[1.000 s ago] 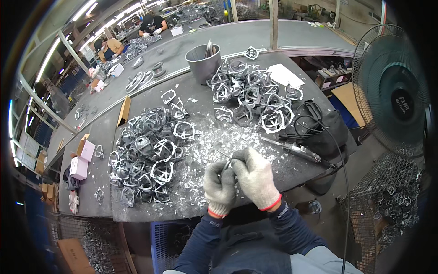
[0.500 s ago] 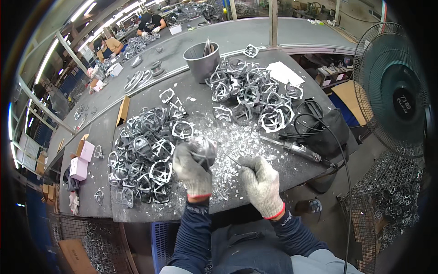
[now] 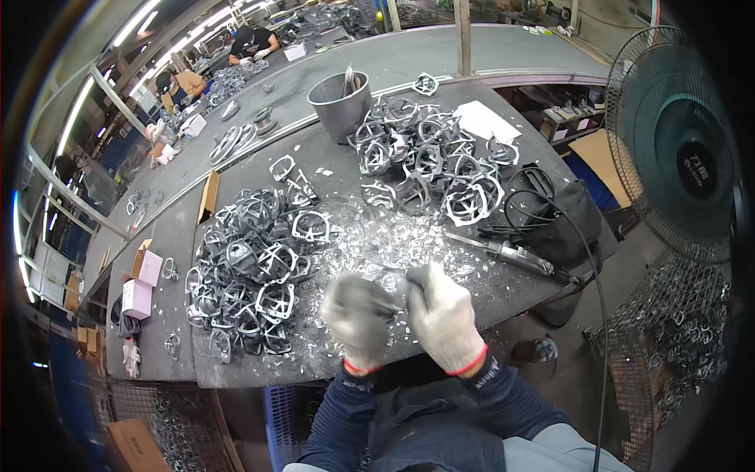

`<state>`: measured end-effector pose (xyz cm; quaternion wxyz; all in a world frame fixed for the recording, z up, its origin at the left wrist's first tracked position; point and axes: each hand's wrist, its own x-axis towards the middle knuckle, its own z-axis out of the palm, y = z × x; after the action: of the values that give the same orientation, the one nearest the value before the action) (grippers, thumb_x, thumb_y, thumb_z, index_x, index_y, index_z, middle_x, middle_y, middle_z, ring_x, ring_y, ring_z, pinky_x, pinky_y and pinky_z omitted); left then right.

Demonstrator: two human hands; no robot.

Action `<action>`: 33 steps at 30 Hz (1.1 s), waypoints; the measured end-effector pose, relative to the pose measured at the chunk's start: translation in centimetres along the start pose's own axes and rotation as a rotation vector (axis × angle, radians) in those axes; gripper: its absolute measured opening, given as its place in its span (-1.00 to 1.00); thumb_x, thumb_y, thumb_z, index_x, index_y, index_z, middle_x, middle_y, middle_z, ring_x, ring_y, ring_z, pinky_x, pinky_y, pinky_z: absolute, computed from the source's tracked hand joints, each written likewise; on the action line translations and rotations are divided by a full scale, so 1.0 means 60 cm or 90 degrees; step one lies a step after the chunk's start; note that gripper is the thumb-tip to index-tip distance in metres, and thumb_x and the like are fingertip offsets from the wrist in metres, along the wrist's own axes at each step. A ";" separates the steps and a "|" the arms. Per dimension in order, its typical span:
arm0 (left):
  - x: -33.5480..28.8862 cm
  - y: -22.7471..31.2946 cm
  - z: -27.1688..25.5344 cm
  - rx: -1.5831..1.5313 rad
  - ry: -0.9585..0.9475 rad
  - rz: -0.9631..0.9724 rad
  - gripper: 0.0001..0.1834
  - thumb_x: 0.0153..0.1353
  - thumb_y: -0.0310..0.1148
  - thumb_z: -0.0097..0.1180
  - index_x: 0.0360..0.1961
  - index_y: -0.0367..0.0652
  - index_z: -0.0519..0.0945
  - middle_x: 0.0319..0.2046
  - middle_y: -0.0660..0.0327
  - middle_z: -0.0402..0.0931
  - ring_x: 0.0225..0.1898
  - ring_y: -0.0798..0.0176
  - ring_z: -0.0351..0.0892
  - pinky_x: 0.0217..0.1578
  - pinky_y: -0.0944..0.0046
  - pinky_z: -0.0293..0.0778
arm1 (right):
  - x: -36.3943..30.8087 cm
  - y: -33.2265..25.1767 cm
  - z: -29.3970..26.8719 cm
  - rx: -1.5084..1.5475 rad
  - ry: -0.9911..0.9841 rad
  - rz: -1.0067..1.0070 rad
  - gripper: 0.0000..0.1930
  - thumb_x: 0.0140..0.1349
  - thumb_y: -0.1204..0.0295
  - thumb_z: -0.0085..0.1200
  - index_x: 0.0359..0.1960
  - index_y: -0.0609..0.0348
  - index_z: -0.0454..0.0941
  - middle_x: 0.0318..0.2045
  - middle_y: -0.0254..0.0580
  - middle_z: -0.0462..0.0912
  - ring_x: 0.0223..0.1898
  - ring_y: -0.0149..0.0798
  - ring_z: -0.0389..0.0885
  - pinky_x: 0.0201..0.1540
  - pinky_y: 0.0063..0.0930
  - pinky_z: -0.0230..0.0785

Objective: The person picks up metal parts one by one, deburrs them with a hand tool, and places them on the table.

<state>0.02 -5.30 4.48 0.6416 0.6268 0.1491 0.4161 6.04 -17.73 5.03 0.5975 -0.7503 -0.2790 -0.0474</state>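
Observation:
My left hand (image 3: 358, 318), in a pale knitted glove and blurred by motion, is closed round a grey metal casting (image 3: 385, 303), mostly hidden by the fingers. Close beside it, my gloved right hand (image 3: 444, 318) is closed on a thin metal tool (image 3: 387, 268), whose slim end points left toward the casting; its kind cannot be made out. Both hands are over the near edge of the dark workbench (image 3: 259, 370). Under and beyond them lie scattered silvery flakes (image 3: 377, 244). Left of my left hand rises a heap of ring-shaped metal castings (image 3: 244, 267).
A second heap of castings (image 3: 425, 149) lies farther back, beside a grey bucket (image 3: 340, 106) and white paper (image 3: 487, 122). A corded power tool (image 3: 511, 256) rests at right, near a large fan (image 3: 684, 157). Two people work at the far left.
My left hand has moved right and nearer to me with the casting. My right hand has shifted slightly left, so both hands are now close together.

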 end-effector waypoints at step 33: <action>0.351 -0.224 0.021 0.880 -0.276 0.098 -0.58 0.37 -0.08 0.27 0.11 -0.12 0.71 0.14 -0.10 0.68 0.13 -0.23 0.69 0.20 -0.16 0.58 | -0.021 0.131 -0.046 0.538 -0.157 0.502 -0.60 0.57 0.48 0.13 0.34 0.46 0.52 -0.05 -0.05 0.80 -0.11 -0.31 0.78 -0.01 -0.43 0.64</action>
<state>18.41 10.82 -0.86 0.0834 0.9659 0.2030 0.1375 9.46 -21.77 -1.56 0.7802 -0.4943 -0.0416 0.3811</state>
